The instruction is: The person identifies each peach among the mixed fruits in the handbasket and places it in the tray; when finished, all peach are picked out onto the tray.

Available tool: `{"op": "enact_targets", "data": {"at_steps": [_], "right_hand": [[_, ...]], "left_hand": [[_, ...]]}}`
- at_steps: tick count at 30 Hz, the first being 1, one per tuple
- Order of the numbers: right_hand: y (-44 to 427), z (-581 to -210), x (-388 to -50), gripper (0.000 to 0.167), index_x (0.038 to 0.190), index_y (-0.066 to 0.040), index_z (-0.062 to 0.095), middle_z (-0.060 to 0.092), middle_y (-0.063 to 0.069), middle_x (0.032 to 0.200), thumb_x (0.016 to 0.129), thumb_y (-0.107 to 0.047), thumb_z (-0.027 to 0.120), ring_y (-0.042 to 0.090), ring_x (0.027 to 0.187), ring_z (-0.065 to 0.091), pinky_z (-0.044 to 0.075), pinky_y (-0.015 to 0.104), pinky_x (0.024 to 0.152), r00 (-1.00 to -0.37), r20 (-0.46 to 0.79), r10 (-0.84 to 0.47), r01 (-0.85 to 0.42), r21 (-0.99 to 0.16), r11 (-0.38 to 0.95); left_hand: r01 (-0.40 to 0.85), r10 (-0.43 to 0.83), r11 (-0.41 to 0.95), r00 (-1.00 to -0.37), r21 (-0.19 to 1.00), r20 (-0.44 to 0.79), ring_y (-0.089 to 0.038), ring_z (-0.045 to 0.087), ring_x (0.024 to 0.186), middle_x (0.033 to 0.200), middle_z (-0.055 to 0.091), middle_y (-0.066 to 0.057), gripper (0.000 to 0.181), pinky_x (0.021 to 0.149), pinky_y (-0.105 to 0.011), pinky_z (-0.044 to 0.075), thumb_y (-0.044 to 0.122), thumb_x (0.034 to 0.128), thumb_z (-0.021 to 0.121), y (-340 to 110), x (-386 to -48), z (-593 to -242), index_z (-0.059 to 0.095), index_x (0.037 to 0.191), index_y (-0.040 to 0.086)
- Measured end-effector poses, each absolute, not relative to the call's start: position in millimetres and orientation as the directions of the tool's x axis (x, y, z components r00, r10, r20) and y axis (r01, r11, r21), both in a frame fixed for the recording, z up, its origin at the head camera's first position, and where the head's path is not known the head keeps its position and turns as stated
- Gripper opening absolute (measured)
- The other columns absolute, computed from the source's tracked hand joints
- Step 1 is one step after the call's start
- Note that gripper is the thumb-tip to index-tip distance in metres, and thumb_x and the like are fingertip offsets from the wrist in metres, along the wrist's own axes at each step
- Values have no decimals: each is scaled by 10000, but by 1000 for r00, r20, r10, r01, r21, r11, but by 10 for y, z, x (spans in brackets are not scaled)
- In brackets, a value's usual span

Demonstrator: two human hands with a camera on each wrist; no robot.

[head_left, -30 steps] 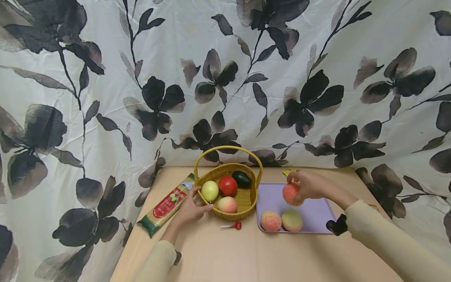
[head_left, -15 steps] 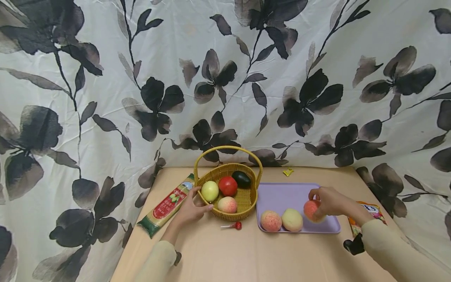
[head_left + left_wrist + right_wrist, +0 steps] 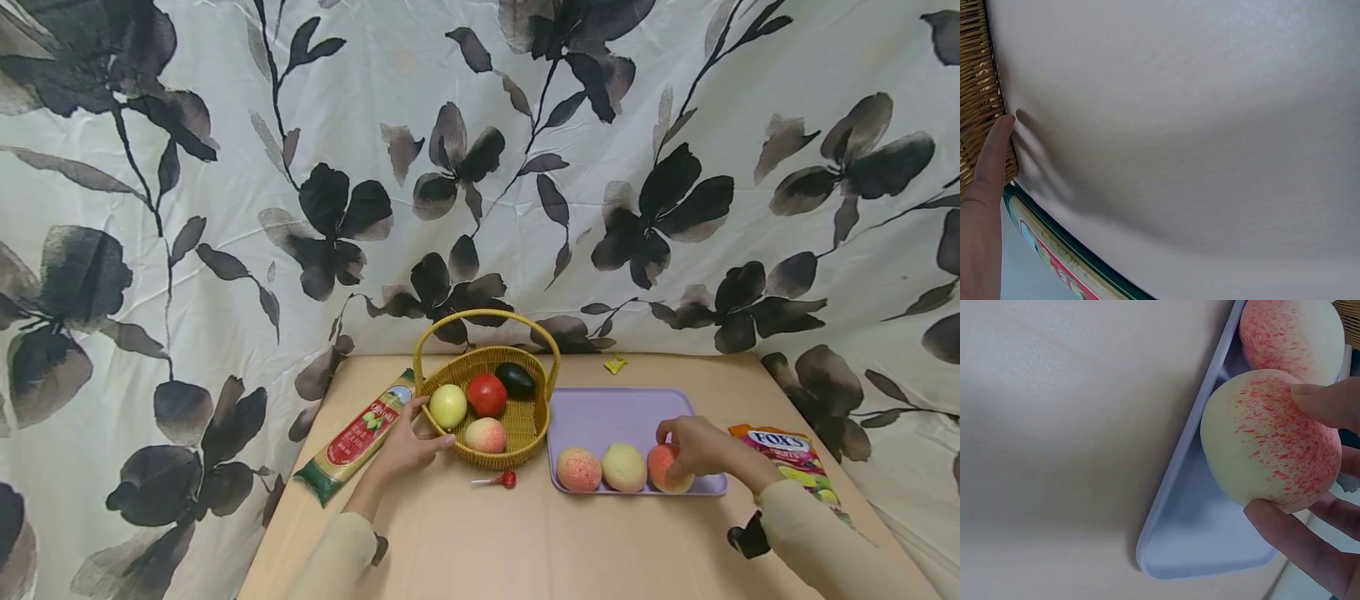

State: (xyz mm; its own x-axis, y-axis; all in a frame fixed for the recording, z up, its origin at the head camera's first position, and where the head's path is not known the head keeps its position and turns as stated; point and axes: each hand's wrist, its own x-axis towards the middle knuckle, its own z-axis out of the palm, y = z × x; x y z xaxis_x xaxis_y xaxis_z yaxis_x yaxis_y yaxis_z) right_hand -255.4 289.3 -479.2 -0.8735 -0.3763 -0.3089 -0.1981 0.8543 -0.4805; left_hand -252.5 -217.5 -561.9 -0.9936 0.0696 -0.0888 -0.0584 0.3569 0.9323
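Grasping a peach [image 3: 1272, 437] around its sides with right fingers [image 3: 1294, 544], probably for control over the tray [image 3: 618, 410]; apparently bracing the basket [image 3: 522, 421] with unclenched left fingers [image 3: 411, 408].

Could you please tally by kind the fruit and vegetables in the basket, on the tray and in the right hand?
Peaches: 4, including the held peach
Round yellow-green fruit: 1
Round red fruit: 1
Dark oval piece: 1
Total: 7
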Motion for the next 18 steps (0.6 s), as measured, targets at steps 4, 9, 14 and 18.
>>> {"op": "enact_targets", "data": {"at_steps": [4,9,14,18], "right_hand": [[2879,-4822,-2570,496,1037,-61,674,615,92,872,607,-89,920,174,619,565,521,309,559,-873,-311,-375,-201,-471,859],[2876,-4846,-2610,491,1047,-65,674,599,96,897,616,-76,908,183,620,566,523,308,554,-872,-329,-363,-186,-464,866],[2874,-4889,-2642,496,1058,-64,669,584,93,895,622,-70,905,186,613,563,525,307,551,-869,-342,-357,-174,-463,869],[2866,-4905,-2663,486,1044,-72,664,568,85,870,618,-61,897,184,603,557,515,309,546,-868,-344,-357,-179,-454,873]], "left_hand": [[-52,65,382,-994,923,-83,-462,271,1556,1710,212,-214,1031,1110,-559,483,378,823,897,-2184,-2515,-5616,266,1603,142],[-41,71,375,-995,926,-73,-445,155,1594,1708,205,-233,1034,1220,-621,313,344,826,897,-2187,-2518,-5604,258,1605,114],[-35,74,383,-995,923,-69,-461,164,1588,1700,212,-249,1033,1219,-637,304,336,829,895,-2192,-2520,-5602,255,1605,99],[-37,80,372,-994,927,-72,-468,159,1587,1705,201,-248,1029,1197,-628,349,318,834,893,-2183,-2511,-5587,252,1608,98]]}}
